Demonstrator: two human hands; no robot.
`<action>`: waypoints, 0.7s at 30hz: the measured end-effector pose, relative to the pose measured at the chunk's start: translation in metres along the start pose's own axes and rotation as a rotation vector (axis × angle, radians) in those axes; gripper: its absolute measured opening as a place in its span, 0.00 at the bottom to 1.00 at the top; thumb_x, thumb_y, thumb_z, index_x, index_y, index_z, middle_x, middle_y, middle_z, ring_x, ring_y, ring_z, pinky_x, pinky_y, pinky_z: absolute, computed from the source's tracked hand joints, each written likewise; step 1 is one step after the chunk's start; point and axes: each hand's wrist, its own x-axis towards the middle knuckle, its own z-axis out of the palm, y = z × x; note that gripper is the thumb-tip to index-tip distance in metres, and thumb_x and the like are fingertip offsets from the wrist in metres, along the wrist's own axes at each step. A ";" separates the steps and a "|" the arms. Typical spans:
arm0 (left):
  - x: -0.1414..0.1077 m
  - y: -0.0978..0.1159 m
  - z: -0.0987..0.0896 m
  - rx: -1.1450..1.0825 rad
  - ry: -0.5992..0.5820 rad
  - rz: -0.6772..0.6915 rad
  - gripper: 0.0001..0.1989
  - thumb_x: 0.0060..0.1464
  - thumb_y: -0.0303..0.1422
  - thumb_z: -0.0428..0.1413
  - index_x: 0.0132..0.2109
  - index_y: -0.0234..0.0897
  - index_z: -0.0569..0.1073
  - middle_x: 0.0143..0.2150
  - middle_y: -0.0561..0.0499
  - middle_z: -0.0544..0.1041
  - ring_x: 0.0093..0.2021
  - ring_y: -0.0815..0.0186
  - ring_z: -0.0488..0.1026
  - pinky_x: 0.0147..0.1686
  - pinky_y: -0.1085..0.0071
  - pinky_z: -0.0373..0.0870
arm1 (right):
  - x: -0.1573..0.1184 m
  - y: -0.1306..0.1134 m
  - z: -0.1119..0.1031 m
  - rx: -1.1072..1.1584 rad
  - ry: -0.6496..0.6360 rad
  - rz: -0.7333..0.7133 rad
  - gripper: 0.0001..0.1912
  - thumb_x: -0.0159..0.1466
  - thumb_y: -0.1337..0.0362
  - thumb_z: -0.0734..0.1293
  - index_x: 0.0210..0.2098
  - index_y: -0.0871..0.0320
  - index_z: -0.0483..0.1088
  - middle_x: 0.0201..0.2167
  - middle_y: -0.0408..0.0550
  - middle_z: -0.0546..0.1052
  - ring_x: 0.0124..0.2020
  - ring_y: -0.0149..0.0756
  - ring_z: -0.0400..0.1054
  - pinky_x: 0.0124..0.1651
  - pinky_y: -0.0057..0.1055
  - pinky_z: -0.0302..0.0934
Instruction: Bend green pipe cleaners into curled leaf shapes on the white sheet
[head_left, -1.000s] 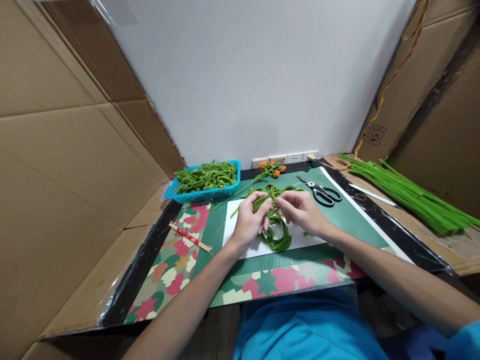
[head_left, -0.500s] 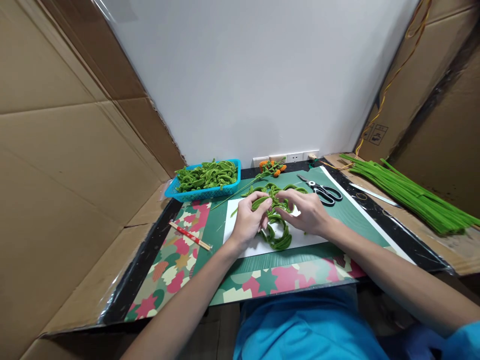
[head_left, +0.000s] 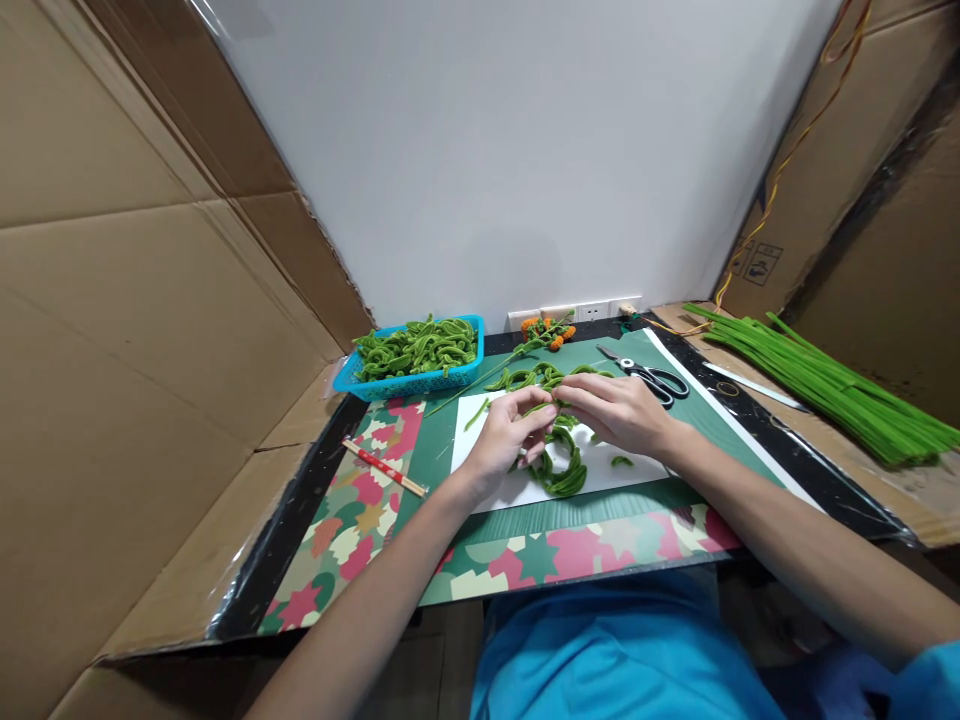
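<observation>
My left hand (head_left: pixel 511 432) and my right hand (head_left: pixel 611 408) meet above a white sheet of paper (head_left: pixel 600 475). The fingers of both are pinched on a green pipe cleaner piece, mostly hidden by the fingertips. Below them on the paper lies a bunch of curled green pipe cleaner pieces (head_left: pixel 564 480). A short loose piece (head_left: pixel 622 461) rests to the right, and another straight one (head_left: pixel 477 414) to the left. More twisted green pieces (head_left: pixel 525 376) lie behind my hands at the paper's far edge.
A blue basket (head_left: pixel 420 383) heaped with green twisted pieces stands back left. An orange-flowered stem (head_left: pixel 556 333) lies at the back. Black-handled scissors (head_left: pixel 656 383) rest right of my hands. Long green pipe cleaners (head_left: pixel 832 385) lie far right, and wrapped chopsticks (head_left: pixel 384 467) lie left.
My right hand has moved left and closed its fingers against the left fingertips. More of the small loose piece at the right of the paper now shows.
</observation>
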 end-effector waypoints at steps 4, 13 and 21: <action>-0.001 0.000 -0.003 -0.069 -0.041 -0.062 0.16 0.55 0.40 0.68 0.40 0.36 0.71 0.25 0.59 0.70 0.14 0.78 0.60 0.11 0.80 0.53 | 0.000 0.000 0.001 -0.017 -0.008 -0.051 0.11 0.77 0.70 0.60 0.52 0.59 0.72 0.45 0.53 0.83 0.41 0.36 0.78 0.38 0.29 0.66; -0.003 0.001 -0.011 -0.029 -0.068 -0.087 0.16 0.53 0.39 0.70 0.39 0.35 0.73 0.23 0.60 0.65 0.15 0.78 0.58 0.13 0.81 0.48 | -0.002 -0.005 0.006 0.103 -0.019 -0.063 0.10 0.77 0.72 0.57 0.49 0.59 0.70 0.42 0.52 0.81 0.36 0.34 0.74 0.34 0.29 0.61; -0.002 0.003 -0.013 0.054 -0.058 -0.001 0.17 0.51 0.40 0.71 0.37 0.34 0.75 0.22 0.59 0.64 0.17 0.77 0.59 0.15 0.80 0.53 | -0.003 -0.012 0.011 0.327 -0.039 0.145 0.11 0.78 0.65 0.58 0.43 0.57 0.71 0.32 0.46 0.74 0.27 0.32 0.64 0.31 0.29 0.55</action>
